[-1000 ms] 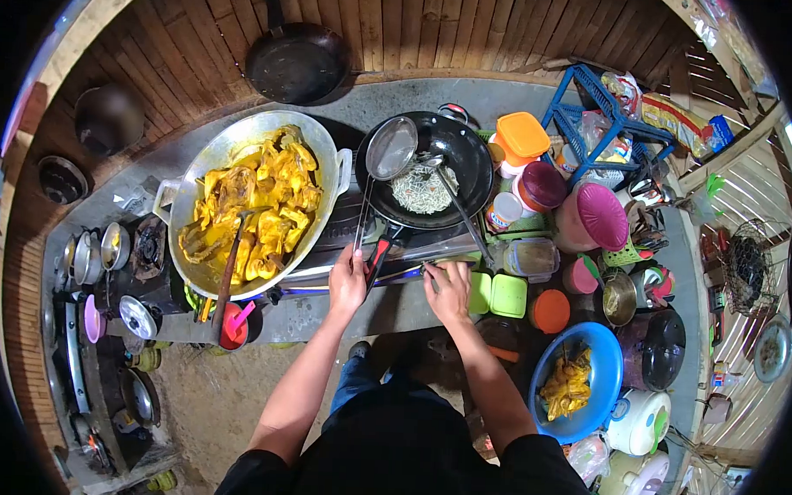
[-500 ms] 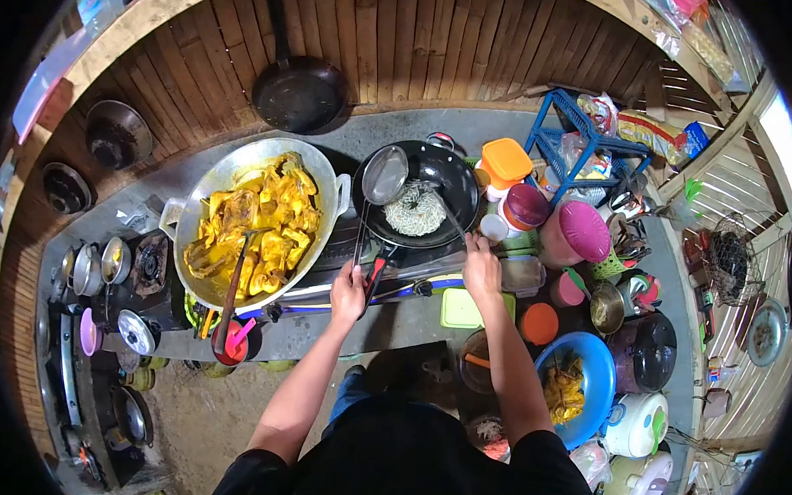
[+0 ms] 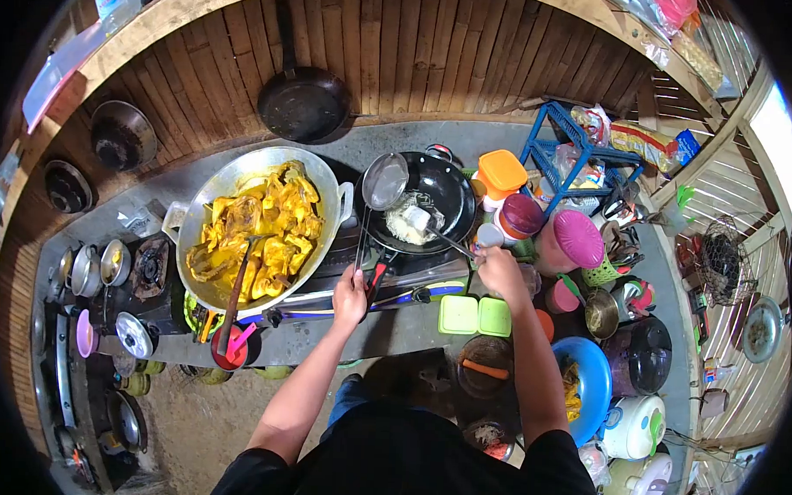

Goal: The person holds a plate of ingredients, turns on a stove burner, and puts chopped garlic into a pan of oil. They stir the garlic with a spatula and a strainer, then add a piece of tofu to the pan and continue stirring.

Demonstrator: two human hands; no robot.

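Note:
My left hand (image 3: 351,296) is closed around the long handle of a round mesh strainer (image 3: 386,182), held over the left side of a black wok (image 3: 449,184). In my right hand (image 3: 500,270) is the handle of a spatula, whose pale blade (image 3: 417,217) dips into the wok. Pale, frothy food (image 3: 403,232) lies in oil around and under that blade. Left of the wok stands a large metal pot (image 3: 185,256) full of yellow-coated chicken pieces (image 3: 278,243). A long wooden-handled utensil (image 3: 235,299) leans out of it.
Beneath the wok and pot runs a gas stove (image 3: 346,309). At the right crowd an orange-lidded container (image 3: 503,171), a pink-lidded tub (image 3: 578,238) and a blue basin (image 3: 596,377). Two green lids (image 3: 476,315) sit near my right forearm. A red cup (image 3: 232,355) stands at the counter's front edge.
The spatula blade has moved from the wok's upper right down onto the pale food, which now looks smaller and partly covered. My right hand has shifted right and slightly lower; the strainer stays put.

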